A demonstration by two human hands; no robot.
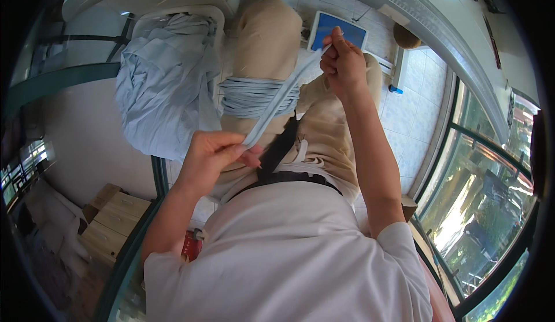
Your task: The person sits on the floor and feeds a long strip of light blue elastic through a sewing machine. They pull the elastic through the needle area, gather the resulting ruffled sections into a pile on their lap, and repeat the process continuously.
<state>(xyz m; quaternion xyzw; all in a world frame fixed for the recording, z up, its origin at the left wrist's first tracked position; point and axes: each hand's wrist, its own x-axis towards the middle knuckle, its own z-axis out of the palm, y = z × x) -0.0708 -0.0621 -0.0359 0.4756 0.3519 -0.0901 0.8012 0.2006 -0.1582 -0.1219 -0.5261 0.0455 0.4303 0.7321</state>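
A light blue-grey fabric strip (281, 99) stretches diagonally between my hands. My left hand (217, 157) pinches its lower end above my lap, some lower fingers loosely curled. My right hand (344, 61), higher up over my right knee, grips the upper end between thumb and fingers. A bundle of similar pale blue strips (254, 93) lies across my left thigh in its beige trouser. A dark strap or cloth (277, 142) lies between my thighs.
Pale blue cloth (162, 85) is heaped in a white bin at my left. A white table edge (393, 1) runs overhead at the right, above a blue-topped pad or scale (341, 35) and tiled floor (422, 102). Wooden drawers (121, 223) stand lower left; a glazed window (480, 194) is at right.
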